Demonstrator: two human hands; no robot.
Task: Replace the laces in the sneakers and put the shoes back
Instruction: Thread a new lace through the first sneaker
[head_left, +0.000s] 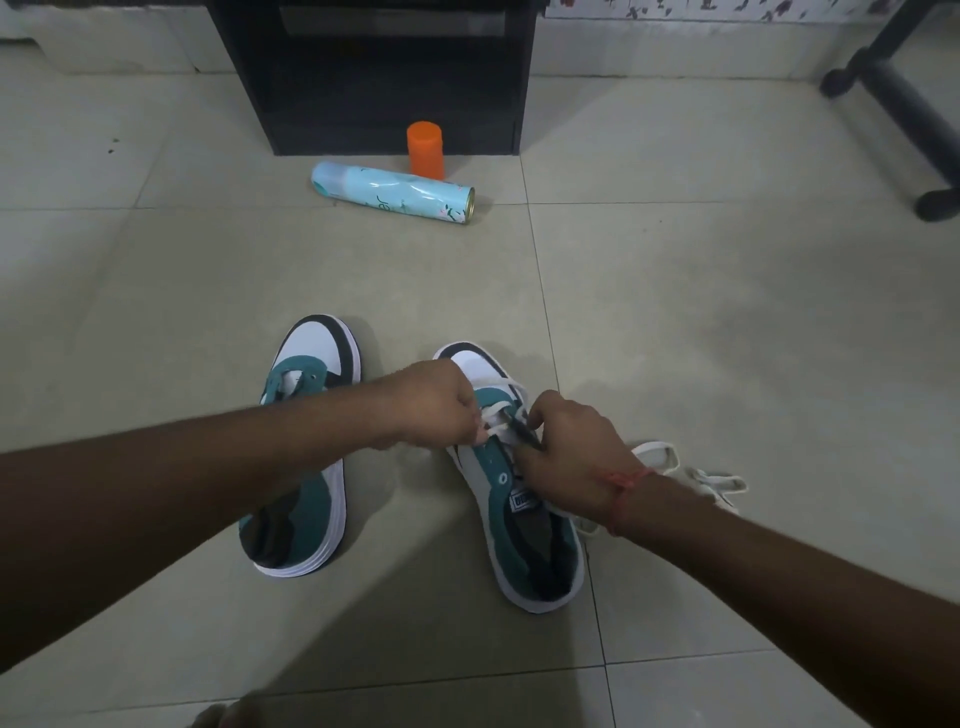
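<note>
Head view: two teal, white and black sneakers are seen side by side on a tiled floor (675, 291), toes pointing away. The right sneaker (511, 488) is being worked on; a white lace (511, 387) is threaded across its lowest eyelets near the toe. The left hand (434, 402) is curled over the lace at the shoe's left eyelet row, pinching it, and the right hand (569, 460) is clenched on the lace on the opposite side; what may be a dark lace tip is glimpsed at its fingers, though blur prevents certainty. A red thread (621, 486) is worn at the right wrist. Loose white lace (691, 475) is piled on the floor just beside the right sneaker, partly hidden by the right forearm. The left sneaker (306, 447) is crossed by the left forearm, so its middle is covered. Farther off, a light-blue spray can (389, 192) is laid on its side, with an orange cap (425, 149) standing upright just behind it, in front of a black cabinet (374, 73). A black chair base (904, 98) is seen at the upper right.
</note>
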